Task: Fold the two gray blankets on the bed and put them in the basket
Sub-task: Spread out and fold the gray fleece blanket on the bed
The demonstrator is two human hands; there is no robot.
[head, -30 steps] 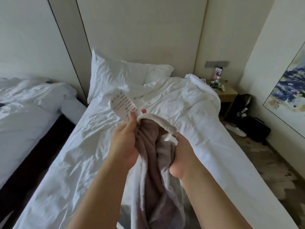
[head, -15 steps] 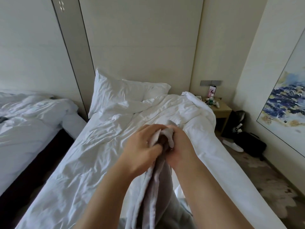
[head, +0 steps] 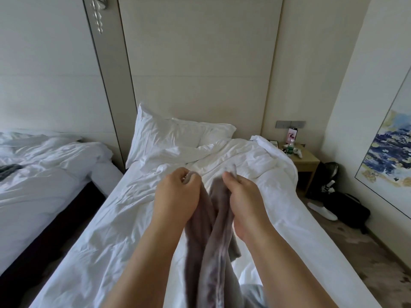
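The blanket (head: pixel 211 236) is a muted gray with a faint mauve cast, plain, with a paler stitched edge running down its folds. The bed (head: pixel 106 230) wears plain white sheets, and its pillow (head: pixel 169 134) and crumpled duvet (head: pixel 251 158) are the same white. The neighbouring bed (head: pixel 44 174) is white too, with a dark gray item (head: pixel 9 170) lying on it. The headboard wall (head: pixel 200 63) is pale cream. The nightstand (head: pixel 308 162) is light tan wood. The painting (head: pixel 389 156) shows abstract blue, white and yellow-gold patches. The bag (head: pixel 347 207) on the floor is black; the slipper (head: pixel 322 211) is white.
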